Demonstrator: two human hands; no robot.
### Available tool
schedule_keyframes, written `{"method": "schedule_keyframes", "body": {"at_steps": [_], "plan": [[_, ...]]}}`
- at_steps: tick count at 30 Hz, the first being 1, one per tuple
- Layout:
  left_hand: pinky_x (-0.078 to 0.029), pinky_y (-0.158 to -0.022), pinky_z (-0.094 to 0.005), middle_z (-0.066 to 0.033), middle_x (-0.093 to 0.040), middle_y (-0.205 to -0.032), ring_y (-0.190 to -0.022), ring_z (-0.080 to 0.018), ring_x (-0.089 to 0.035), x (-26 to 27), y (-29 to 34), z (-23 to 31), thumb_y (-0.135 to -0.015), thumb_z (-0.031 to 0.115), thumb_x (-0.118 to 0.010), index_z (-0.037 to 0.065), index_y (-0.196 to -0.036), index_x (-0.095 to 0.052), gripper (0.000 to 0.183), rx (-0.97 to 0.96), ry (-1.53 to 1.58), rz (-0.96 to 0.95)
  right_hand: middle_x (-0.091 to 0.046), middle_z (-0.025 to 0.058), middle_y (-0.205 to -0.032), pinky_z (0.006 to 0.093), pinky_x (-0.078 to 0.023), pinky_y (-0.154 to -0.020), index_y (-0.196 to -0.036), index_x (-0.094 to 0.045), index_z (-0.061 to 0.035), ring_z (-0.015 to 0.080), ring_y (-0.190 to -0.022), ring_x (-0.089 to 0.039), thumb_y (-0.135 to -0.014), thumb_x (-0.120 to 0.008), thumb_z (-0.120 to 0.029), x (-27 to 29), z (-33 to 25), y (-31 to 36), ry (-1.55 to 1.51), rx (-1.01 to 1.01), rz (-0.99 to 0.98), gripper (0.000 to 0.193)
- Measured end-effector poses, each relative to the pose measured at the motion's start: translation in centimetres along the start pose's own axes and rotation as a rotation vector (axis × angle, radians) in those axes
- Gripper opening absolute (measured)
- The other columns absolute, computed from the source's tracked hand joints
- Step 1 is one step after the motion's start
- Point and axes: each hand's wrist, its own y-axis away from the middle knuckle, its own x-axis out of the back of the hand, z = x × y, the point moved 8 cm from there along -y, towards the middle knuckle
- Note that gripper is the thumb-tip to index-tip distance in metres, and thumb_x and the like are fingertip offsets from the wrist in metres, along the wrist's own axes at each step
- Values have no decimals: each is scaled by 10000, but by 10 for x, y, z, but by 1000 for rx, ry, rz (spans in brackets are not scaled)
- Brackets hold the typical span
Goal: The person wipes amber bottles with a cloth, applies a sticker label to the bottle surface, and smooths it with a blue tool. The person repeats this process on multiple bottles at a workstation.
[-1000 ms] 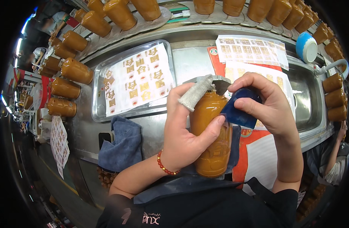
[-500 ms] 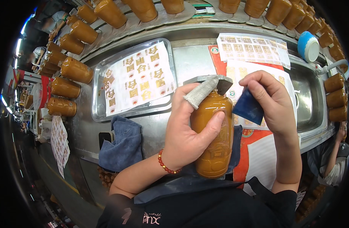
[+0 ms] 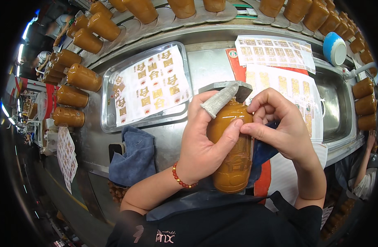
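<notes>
My left hand (image 3: pixel 203 144) is wrapped round a glossy brown bottle (image 3: pixel 231 164) with raised characters, its thumb pressed on the front. A grey cloth finger cot (image 3: pixel 219 101) covers one of that hand's fingers. The bottle's neck end meets a grey metal block (image 3: pixel 245 91). My right hand (image 3: pixel 283 127) is curled against the bottle's right shoulder, thumb and index fingertips at its surface. Tucked under those fingers is a flat blue scraper (image 3: pixel 263 149), mostly hidden by the hand. Whether a small decal lies beneath the fingertips I cannot make out.
A metal tray (image 3: pixel 103 107) with a gold decal sheet (image 3: pixel 150 88) lies left. More decal sheets (image 3: pixel 275 51) rest before the sink (image 3: pixel 335 107). A blue cloth (image 3: pixel 133 158) covers part of a phone (image 3: pixel 115 149). Brown bottles (image 3: pixel 85 78) line the curved conveyor; a blue-white container (image 3: pixel 334 48) stands right.
My right hand has moved left and down onto the bottle, turning the blue scraper down under its fingers. My left hand keeps its grip. Bottles on the conveyor have shifted slightly.
</notes>
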Motion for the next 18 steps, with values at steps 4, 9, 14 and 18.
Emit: {"method": "schedule_keyframes", "body": {"at_steps": [4, 9, 14, 18], "plan": [[-422, -1064, -337, -144, -493, -1336, -1236, -235, -519, 1, 1, -3, -978, 125, -680, -17, -1401, -571, 460, 41, 64, -7, -563, -49, -769, 164, -396, -615, -1022, -620, -35, -4, -688, -486, -868, -845, -106, 0, 4, 0, -24, -12, -9, 282], [-414, -1067, -328, -135, -490, -1337, -1242, -223, -513, 0, 2, -6, -990, 109, -661, -20, -1407, -563, 446, 69, 171, -9, -555, -55, -768, 157, -393, -615, -1029, -619, -39, -9, -692, -484, -868, -845, -105, -1, 5, -1, -33, -24, -13, 285], [-411, -1074, -327, -134, -485, -1343, -1245, -222, -511, 0, 1, -6, -990, 107, -661, -21, -1406, -562, 446, 57, 117, -16, -548, -59, -766, 157, -393, -612, -1034, -619, -41, -12, -683, -474, -869, -844, -104, 0, 5, -1, -34, -32, -14, 286], [-408, -1078, -328, -135, -483, -1350, -1249, -226, -511, 1, 1, -7, -989, 112, -665, -13, -1408, -564, 449, 54, 106, -24, -560, -56, -772, 153, -410, -625, -1047, -617, -47, -20, -701, -498, -869, -843, -101, -1, 7, -1, -69, -53, -26, 293]]}}
